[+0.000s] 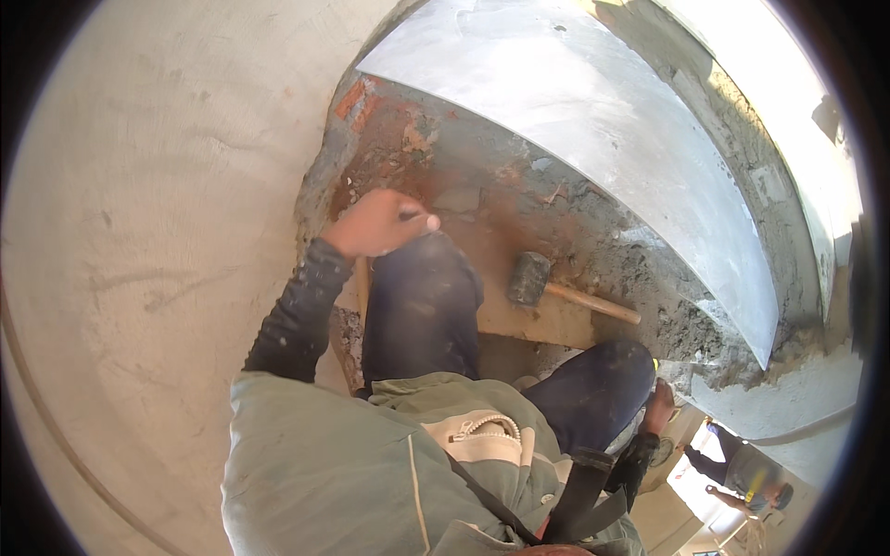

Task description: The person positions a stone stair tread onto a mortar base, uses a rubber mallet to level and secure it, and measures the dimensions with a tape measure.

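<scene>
My left hand (382, 223) is over the rough mortar and brick surface (482, 153), just above my left knee. Its fingers are curled with the thumb near them; blur hides whether anything small is in them. My right hand (659, 409) is low beside my right knee, partly hidden. It looks closed, with a small bright yellow bit (655, 364) just above it, too small to name. Between my knees and the slab lies a mallet (529, 279) with a black head and a wooden handle. A pale grey stone slab (593, 120) rests at a slant beyond the mortar.
A plastered wall (139, 213) rises close on my left. Mortar-smeared masonry (742, 102) borders the slab's far side. Below at the right, another person (756, 473) in dark clothing is on a lower level. A pale ledge edge (547, 324) runs under the mallet.
</scene>
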Demonstrator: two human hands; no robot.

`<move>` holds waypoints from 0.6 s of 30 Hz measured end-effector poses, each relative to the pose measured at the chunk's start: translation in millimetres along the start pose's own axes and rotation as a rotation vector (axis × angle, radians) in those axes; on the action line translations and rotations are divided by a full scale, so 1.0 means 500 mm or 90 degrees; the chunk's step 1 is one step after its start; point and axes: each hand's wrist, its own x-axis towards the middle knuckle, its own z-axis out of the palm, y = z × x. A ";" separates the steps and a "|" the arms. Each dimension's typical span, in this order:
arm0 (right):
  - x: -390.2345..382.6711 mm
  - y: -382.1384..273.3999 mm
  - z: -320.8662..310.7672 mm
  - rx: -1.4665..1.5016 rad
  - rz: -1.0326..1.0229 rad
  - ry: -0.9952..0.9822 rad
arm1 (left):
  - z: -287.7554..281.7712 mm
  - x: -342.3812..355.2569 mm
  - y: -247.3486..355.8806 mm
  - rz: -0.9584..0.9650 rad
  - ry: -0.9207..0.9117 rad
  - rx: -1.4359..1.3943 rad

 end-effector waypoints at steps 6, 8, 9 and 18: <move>-0.092 -0.274 -0.143 0.103 0.105 0.059 | 0.061 0.239 -0.084 0.222 -0.060 0.099; -0.105 -0.366 -0.179 0.137 0.216 0.046 | 0.088 0.300 -0.077 0.259 -0.121 0.132; -0.111 -0.378 -0.179 0.102 0.166 0.036 | 0.098 0.326 -0.075 0.277 -0.152 0.151; -0.154 -0.482 -0.200 -0.064 0.061 0.004 | 0.052 0.301 0.074 0.629 0.210 0.327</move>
